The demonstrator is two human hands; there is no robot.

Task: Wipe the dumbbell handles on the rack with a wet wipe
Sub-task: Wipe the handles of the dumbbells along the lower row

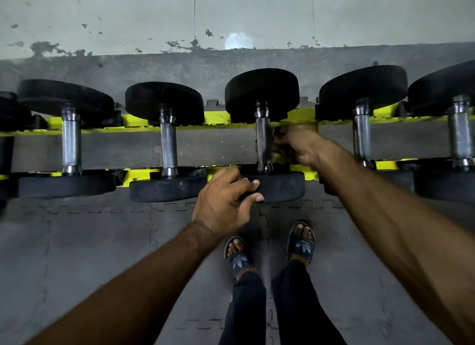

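dark slides [300,247] (trefoil logos) stand on grey interlocking mats [102,241].

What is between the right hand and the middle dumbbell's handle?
Nothing visible. The right hand, blurred, is close beside the handle on its right side. The left hand grips the near weight head below the handle, out of the way.

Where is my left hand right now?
In the head view, your left hand is centre frame, gripping the near black weight head of the middle dumbbell on the yellow metal rack, below and left of the blurred right hand.
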